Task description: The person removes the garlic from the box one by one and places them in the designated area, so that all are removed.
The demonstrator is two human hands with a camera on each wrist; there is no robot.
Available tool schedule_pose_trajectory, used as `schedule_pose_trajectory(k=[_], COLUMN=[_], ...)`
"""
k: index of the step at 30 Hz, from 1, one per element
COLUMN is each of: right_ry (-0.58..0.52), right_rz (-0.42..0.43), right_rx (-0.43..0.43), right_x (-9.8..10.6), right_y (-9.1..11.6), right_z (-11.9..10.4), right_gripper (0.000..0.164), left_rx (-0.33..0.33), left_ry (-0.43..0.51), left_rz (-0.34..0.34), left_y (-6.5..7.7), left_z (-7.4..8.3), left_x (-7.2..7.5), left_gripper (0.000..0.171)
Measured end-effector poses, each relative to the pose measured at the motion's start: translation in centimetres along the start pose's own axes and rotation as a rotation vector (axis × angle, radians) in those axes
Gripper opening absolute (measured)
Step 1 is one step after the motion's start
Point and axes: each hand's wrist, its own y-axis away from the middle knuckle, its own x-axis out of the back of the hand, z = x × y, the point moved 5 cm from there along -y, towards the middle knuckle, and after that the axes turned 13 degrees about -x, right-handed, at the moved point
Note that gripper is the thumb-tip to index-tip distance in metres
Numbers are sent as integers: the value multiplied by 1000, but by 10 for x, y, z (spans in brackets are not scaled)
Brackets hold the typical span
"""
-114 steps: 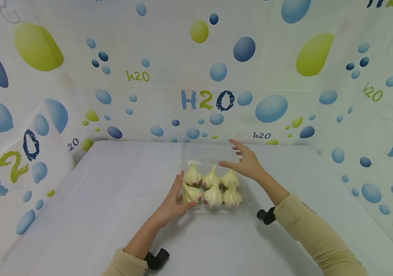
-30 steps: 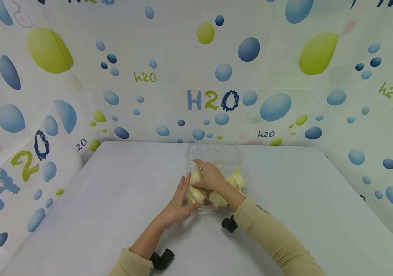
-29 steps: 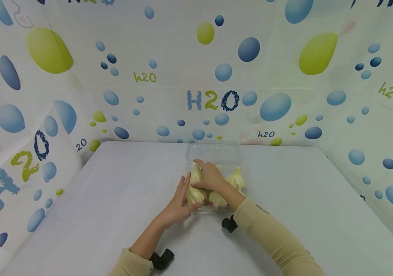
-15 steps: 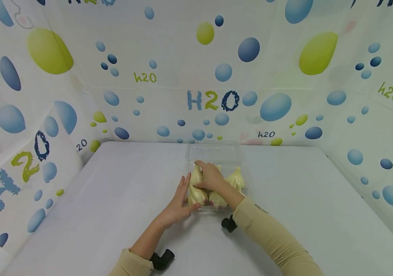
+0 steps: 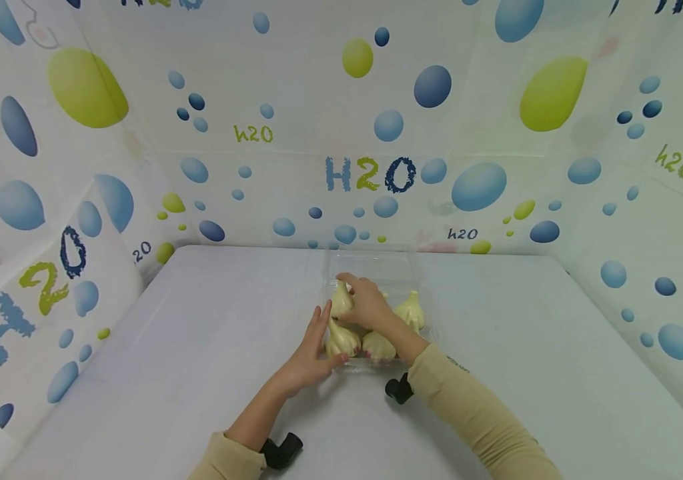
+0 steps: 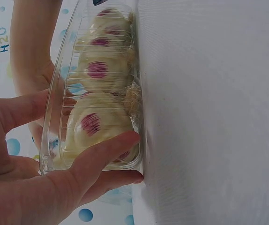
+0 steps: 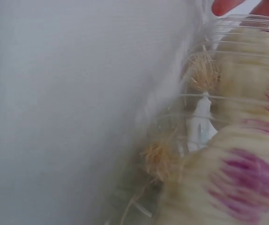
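A clear plastic container with its lid folded back holds several garlic bulbs. My left hand holds its near left corner, with the thumb along the front and the fingers along the left side. In the left wrist view, that hand's fingertips press the ribbed wall, and purple-marked bulbs show through it. My right hand reaches across the container and grips the garlic bulb at the back left. That hand and forearm hide parts of the middle and front right bulbs. Dry roots show in the right wrist view.
The container stands on a white table near its back edge. A patterned curtain with blue and green drops surrounds the table. Black wrist cameras sit on both wrists.
Earlier, my right hand was open above the back right of the container; it moved left to the back left garlic bulb. Since half a second ago, hand and bulb have risen slightly. Left hand stays put.
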Motion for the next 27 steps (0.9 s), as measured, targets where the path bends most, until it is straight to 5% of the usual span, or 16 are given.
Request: schedule_pose_trajectory(k=[19,27], right_ry=[-359,-430], right_rz=[-44,-45], right_rx=[40,37], right_x=[11,18], right_y=[-1,3], right_z=[6,10], right_gripper=[79,81], left_rx=[14,0], left_ry=[-10,27], left_rz=[2,2], left_y=[1,0], left_z=[0,-1], left_x=[0,0], left_gripper=[93,93])
